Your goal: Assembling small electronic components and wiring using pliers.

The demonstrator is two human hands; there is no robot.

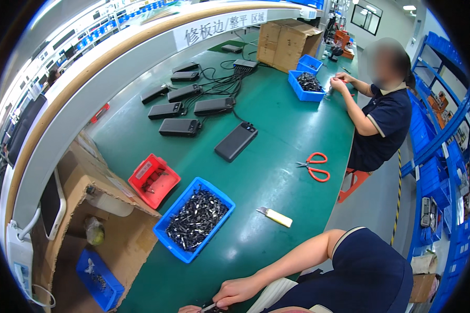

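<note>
Green matting covers the bench [277, 130], and the person's own hands work at its near edge, right at the bottom of the view. The right hand [238, 291] is pinched shut on a small dark part [210, 308], apparently with a thin metal pin or tool tip poking out toward the left hand [189, 309]. Only the knuckles of the left hand show at the frame's rim, so I cannot tell whether it is closed or what it holds.

Just ahead of the hands sits a blue bin [195, 219] heaped with small black parts, with a red tray [153, 179] beside it and an open cardboard box [102, 219] to the left. A yellow-handled cutter [274, 216] lies near the bin, and orange-handled scissors [314, 166] lie farther up the bench. Well beyond, several black power-bank-like units [236, 141] are spread out on cables. At the far end, 1 co-worker [381, 112] handles a part beside 2 more blue bins.

The likely trouble is a slip: the part is tiny and held at the bench edge, so a loose pinch could drop it into the lap or onto the floor. The cutter lies close to the reach path toward the bin, and a careless grab could knock it.
</note>
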